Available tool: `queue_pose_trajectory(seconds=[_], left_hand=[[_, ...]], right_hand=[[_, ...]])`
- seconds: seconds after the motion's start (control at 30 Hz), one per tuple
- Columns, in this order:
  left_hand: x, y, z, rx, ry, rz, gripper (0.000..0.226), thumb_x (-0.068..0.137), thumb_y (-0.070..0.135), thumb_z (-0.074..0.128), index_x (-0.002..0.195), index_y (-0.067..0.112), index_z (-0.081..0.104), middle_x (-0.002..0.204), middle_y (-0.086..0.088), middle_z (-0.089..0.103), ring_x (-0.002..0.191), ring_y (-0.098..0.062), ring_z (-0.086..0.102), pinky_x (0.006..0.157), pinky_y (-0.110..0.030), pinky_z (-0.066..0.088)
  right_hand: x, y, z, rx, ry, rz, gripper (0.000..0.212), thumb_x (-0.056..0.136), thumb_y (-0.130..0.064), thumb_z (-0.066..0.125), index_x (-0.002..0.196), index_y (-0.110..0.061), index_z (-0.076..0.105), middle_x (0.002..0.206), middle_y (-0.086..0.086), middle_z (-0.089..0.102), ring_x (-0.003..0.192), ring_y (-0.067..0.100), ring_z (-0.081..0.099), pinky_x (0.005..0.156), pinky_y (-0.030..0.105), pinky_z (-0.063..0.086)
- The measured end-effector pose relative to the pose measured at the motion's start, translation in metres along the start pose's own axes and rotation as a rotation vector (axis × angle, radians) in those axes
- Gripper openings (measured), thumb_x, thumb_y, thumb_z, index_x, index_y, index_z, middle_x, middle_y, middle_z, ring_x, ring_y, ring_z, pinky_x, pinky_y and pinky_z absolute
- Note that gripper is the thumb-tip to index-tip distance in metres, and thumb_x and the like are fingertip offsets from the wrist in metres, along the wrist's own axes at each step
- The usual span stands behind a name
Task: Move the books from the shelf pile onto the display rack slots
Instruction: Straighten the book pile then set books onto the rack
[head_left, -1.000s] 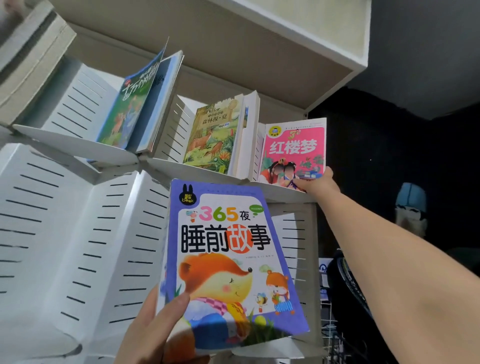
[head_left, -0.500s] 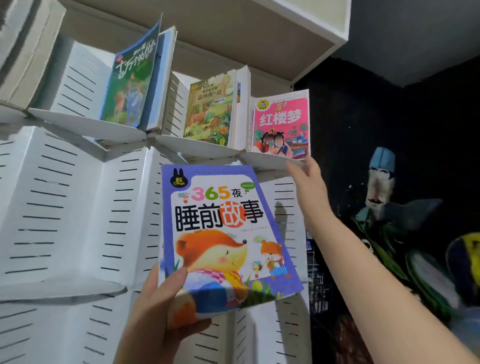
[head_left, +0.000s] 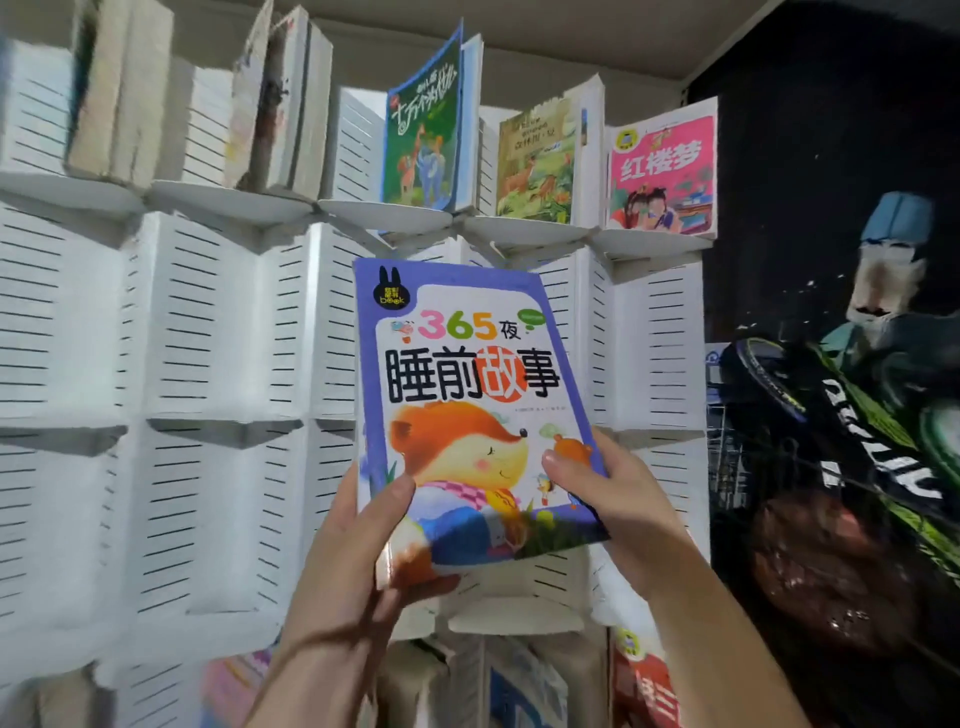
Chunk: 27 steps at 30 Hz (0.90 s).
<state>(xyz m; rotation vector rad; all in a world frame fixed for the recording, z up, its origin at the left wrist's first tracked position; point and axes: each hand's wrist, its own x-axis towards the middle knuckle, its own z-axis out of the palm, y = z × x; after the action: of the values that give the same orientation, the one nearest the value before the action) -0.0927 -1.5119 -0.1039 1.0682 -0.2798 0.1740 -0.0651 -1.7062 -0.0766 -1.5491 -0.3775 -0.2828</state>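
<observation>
Both hands grip one book, the purple-bordered "365" bedtime storybook (head_left: 467, 395). The left hand (head_left: 358, 561) has its lower left corner and the right hand (head_left: 613, 499) its lower right corner, each with the thumb on the front cover and the fingers curled behind. The book stands nearly upright between them, in front of the white slotted display rack (head_left: 208, 322).

It looks like a thick paperback: fairly light, but with a glossy and probably slippery cover, and its bottom edge bows a little. A hold low on the two sides, with the fingers backing the block of pages, should keep it from sagging as it goes into a slot.

Above the hands, three books stand cover outward on the top ledges: a green-covered book (head_left: 423, 135), a forest-animal book (head_left: 537, 161) and a pink book (head_left: 662, 171). Up and to the left of the left hand are several thick volumes (head_left: 280, 104), too blurred to count. Below the wrists more covers show, among them a red one (head_left: 644, 680), and their number is also unclear.
</observation>
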Motion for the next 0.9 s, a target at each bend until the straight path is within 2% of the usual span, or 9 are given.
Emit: queue_pose_trajectory(seconds=[0.1, 0.17, 0.27, 0.37, 0.5, 0.57, 0.67, 0.8, 0.9], left_hand=[[-0.034, 0.01, -0.021, -0.002, 0.054, -0.085, 0.065, 0.055, 0.029, 0.074, 0.117, 0.04, 0.058, 0.11, 0.005, 0.069, 0.096, -0.023, 0.066, 0.065, -0.035, 0.053], [-0.048, 0.017, -0.022, 0.028, 0.062, -0.158, 0.079, 0.059, 0.032, 0.074, 0.133, 0.032, 0.047, 0.125, -0.008, 0.061, 0.088, -0.02, 0.07, 0.059, -0.029, 0.052], [-0.07, 0.017, -0.023, 0.034, 0.129, -0.246, 0.038, 0.093, 0.015, 0.053, 0.13, 0.015, 0.045, 0.112, -0.022, 0.061, 0.052, -0.011, 0.067, 0.034, -0.021, 0.045], [-0.091, 0.02, -0.025, -0.042, 0.095, -0.379, 0.032, 0.093, 0.023, 0.049, 0.125, 0.02, 0.053, 0.107, -0.016, 0.068, 0.071, -0.026, 0.068, 0.047, -0.034, 0.051], [-0.103, 0.028, -0.047, -0.031, 0.109, -0.362, 0.012, 0.089, 0.019, 0.053, 0.092, 0.023, 0.064, 0.097, -0.014, 0.072, 0.079, -0.032, 0.068, 0.052, -0.039, 0.052], [-0.102, 0.034, -0.073, -0.02, 0.16, -0.355, 0.022, 0.09, 0.016, 0.052, 0.108, 0.016, 0.063, 0.111, -0.02, 0.067, 0.094, -0.035, 0.065, 0.057, -0.039, 0.055], [-0.105, 0.058, -0.13, 0.006, 0.178, -0.285, 0.062, 0.08, 0.018, 0.061, 0.139, 0.023, 0.042, 0.133, -0.015, 0.054, 0.101, -0.03, 0.062, 0.046, -0.029, 0.053], [-0.125, 0.113, -0.211, 0.066, 0.171, -0.219, 0.063, 0.068, 0.03, 0.061, 0.13, 0.023, 0.052, 0.106, -0.002, 0.072, 0.076, -0.017, 0.07, 0.048, -0.028, 0.055], [-0.112, 0.144, -0.268, 0.208, 0.357, -0.182, 0.041, 0.081, 0.017, 0.059, 0.121, 0.019, 0.052, 0.101, 0.005, 0.065, 0.055, 0.003, 0.062, 0.045, -0.009, 0.047]], right_hand=[[-0.04, 0.009, 0.025, -0.011, 0.086, 0.002, 0.042, 0.072, -0.028, 0.071, 0.111, -0.019, 0.063, 0.099, 0.003, 0.073, 0.086, 0.027, 0.07, 0.08, 0.045, 0.058], [-0.063, 0.018, 0.033, 0.019, 0.186, 0.018, 0.034, 0.074, -0.02, 0.077, 0.106, -0.017, 0.065, 0.094, 0.003, 0.074, 0.084, 0.023, 0.071, 0.073, 0.039, 0.058], [-0.099, 0.027, 0.039, 0.084, 0.247, 0.044, 0.027, 0.079, -0.015, 0.069, 0.106, -0.018, 0.066, 0.092, 0.003, 0.075, 0.083, 0.024, 0.072, 0.075, 0.041, 0.056], [-0.122, 0.028, 0.047, 0.075, 0.252, 0.031, 0.041, 0.072, -0.024, 0.078, 0.11, -0.02, 0.065, 0.091, 0.0, 0.075, 0.082, 0.02, 0.072, 0.076, 0.038, 0.056], [-0.131, 0.029, 0.07, 0.091, 0.236, 0.018, 0.039, 0.074, -0.02, 0.069, 0.113, -0.02, 0.063, 0.09, -0.002, 0.075, 0.079, 0.017, 0.071, 0.066, 0.028, 0.055], [-0.129, 0.03, 0.092, 0.085, 0.227, 0.013, 0.034, 0.076, -0.016, 0.067, 0.11, -0.023, 0.064, 0.093, 0.0, 0.075, 0.082, 0.018, 0.071, 0.064, 0.027, 0.056], [-0.115, 0.036, 0.147, 0.132, 0.168, 0.014, 0.031, 0.075, -0.015, 0.067, 0.104, -0.024, 0.065, 0.089, -0.001, 0.075, 0.079, 0.02, 0.072, 0.062, 0.029, 0.058], [-0.094, 0.044, 0.249, 0.23, 0.06, 0.016, 0.025, 0.078, -0.012, 0.066, 0.103, -0.018, 0.065, 0.069, -0.007, 0.07, 0.057, 0.008, 0.066, 0.049, 0.018, 0.051], [-0.081, 0.053, 0.328, 0.331, -0.017, 0.046, 0.027, 0.073, -0.013, 0.068, 0.099, -0.018, 0.064, 0.075, -0.003, 0.072, 0.057, 0.013, 0.066, 0.045, 0.021, 0.051]])
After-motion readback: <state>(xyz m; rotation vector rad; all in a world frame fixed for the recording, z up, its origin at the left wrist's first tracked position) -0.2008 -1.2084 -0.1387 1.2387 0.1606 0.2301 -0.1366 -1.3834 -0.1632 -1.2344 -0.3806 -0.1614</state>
